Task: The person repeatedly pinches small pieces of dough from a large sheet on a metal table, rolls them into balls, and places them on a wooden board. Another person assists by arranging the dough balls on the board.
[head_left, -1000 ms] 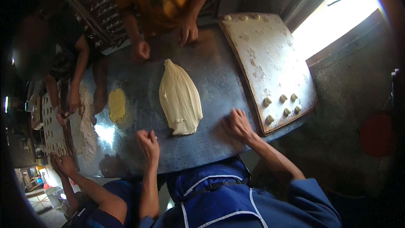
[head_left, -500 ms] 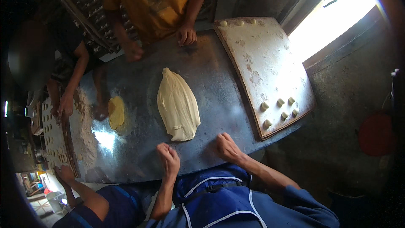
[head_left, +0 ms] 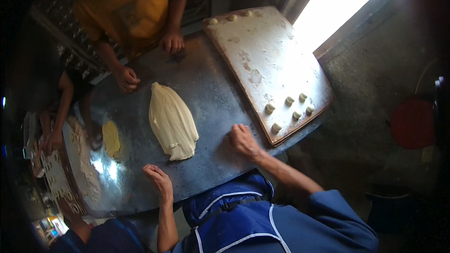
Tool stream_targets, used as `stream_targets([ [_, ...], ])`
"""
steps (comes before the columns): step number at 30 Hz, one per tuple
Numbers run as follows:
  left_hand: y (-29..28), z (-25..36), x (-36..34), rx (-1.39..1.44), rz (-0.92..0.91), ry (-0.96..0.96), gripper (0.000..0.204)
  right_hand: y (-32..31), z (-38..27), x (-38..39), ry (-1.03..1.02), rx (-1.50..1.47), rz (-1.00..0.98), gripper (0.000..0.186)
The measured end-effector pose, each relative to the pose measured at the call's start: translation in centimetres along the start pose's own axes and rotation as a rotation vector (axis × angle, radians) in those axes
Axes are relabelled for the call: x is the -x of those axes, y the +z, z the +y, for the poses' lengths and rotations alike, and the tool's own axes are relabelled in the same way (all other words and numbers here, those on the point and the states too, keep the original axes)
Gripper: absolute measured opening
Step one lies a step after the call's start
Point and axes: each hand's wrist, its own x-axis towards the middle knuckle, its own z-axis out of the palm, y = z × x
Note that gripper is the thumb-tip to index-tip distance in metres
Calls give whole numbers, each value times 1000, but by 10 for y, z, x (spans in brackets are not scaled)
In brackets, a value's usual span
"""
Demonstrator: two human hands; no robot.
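A long pale sheet of dough [head_left: 173,122] lies on the dark metal tabletop [head_left: 213,98], narrow at its far end and broader at the near end. Lengthwise folds run along it. My left hand [head_left: 158,179] is curled into a fist by the table's near edge, just left of the dough's near end and apart from it. To the right of the dough, my right hand [head_left: 243,140] rests knuckles-down on the metal, also a fist, close to the tray stack. Nothing shows in either hand.
Stacked baking trays [head_left: 262,61] at the right carry several small dough pieces. Left lie a flat yellow dough piece [head_left: 111,139], scattered flour [head_left: 86,159] and another tray [head_left: 56,178] of pieces. An orange-shirted person [head_left: 136,14] stands opposite; others work at the left.
The view has turned, shifting the table in the picture. My fists are wider apart; the right one has moved away from the dough toward the trays. The dough keeps its shape.
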Motion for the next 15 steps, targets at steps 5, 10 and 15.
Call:
stream_targets([
  [5,-46,55,-12,-194,-195,399,28,2,-6,48,-146,-263,58,23],
  [10,-65,77,-66,-104,-766,537,33,-58,-8,35,22,-147,58,29],
  [15,45,318,-116,349,-619,943,49,-63,6,72,100,-567,-121,27],
])
